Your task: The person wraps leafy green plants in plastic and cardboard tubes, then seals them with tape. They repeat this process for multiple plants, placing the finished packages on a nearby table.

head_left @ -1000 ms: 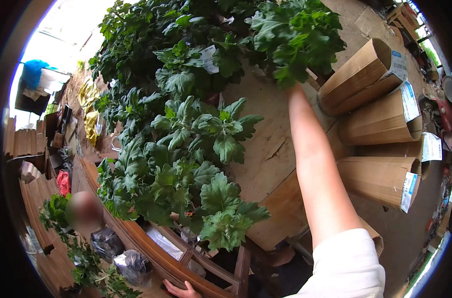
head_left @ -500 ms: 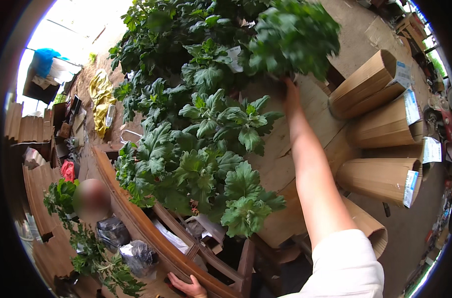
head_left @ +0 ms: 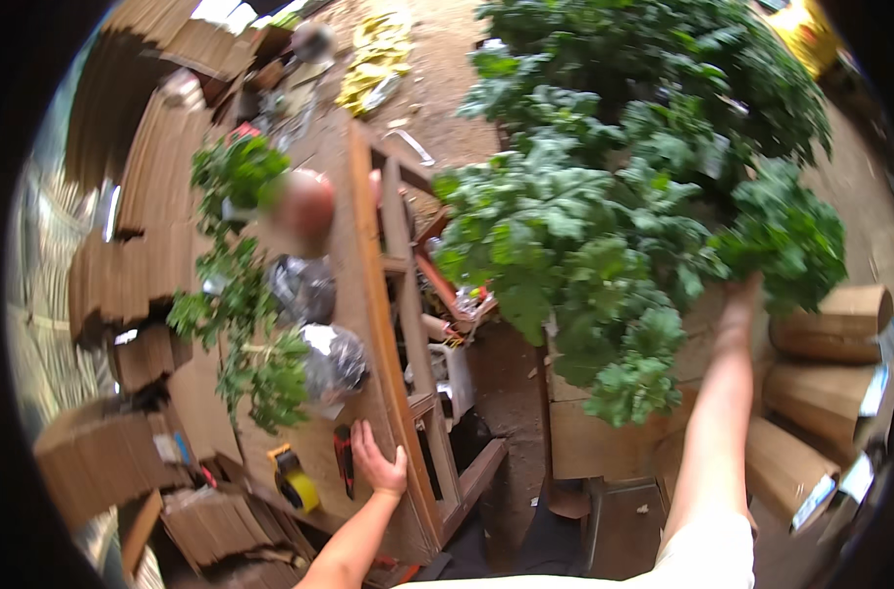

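Observation:
My left hand (head_left: pixel 378 463) lies flat with fingers stretched on the wooden table (head_left: pixel 304 452), beside a red and black box cutter (head_left: pixel 345 461). A tape dispenser with yellow tape (head_left: pixel 297 483) is nearby. My right arm reaches out to a leafy green plant (head_left: pixel 795 236) on the right side of a dense group of similar plants (head_left: pixel 604 206). My right hand (head_left: pixel 744 292) is at that plant's base, its fingers hidden by leaves. The plants crowd a second wooden surface (head_left: pixel 594 442). On the left table lie leafy cut stems (head_left: pixel 236 304) and two plastic-wrapped dark bundles (head_left: pixel 331 363).
Several cardboard sleeves (head_left: pixel 810 393) lie at the right. Stacked flat cardboard (head_left: pixel 137 275) fills the left side. The table's raised wooden frame (head_left: pixel 393 324) borders a gap between the two surfaces. A crumpled yellow sheet (head_left: pixel 376 59) lies on the floor behind.
The view has swung left. My right hand and its plant, blurred earlier at the far side, are now nearer, against the group's right edge. My left hand stays on the left table.

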A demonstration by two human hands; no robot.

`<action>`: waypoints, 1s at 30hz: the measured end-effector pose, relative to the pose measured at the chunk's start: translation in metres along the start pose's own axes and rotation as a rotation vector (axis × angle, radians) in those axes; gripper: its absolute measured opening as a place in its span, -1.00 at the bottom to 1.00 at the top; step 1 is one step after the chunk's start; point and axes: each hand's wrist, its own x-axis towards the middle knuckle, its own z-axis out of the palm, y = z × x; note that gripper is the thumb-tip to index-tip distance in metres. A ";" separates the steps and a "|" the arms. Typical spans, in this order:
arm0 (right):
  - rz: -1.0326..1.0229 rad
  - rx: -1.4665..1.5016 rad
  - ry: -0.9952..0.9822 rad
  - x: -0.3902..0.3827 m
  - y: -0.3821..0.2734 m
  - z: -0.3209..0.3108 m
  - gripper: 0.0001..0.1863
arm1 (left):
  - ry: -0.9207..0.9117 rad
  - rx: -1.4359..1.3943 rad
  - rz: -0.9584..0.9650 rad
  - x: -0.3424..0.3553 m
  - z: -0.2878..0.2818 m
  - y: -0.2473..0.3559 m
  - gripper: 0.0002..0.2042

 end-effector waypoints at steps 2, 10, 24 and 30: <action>0.010 -0.014 -0.013 0.006 0.001 0.008 -0.46 | 0.002 0.007 -0.010 -0.002 -0.003 -0.001 -0.20; -0.029 -0.154 0.042 -0.001 0.004 -0.010 -0.52 | 0.001 -0.004 -0.022 -0.010 -0.001 0.001 -0.19; 0.074 0.462 -0.369 -0.141 -0.243 0.168 -0.45 | 0.070 -0.024 -0.055 -0.007 0.001 -0.005 -0.22; 0.350 0.334 -0.685 -0.304 -0.254 0.278 -0.30 | 0.044 -0.065 -0.085 -0.011 0.003 -0.010 -0.20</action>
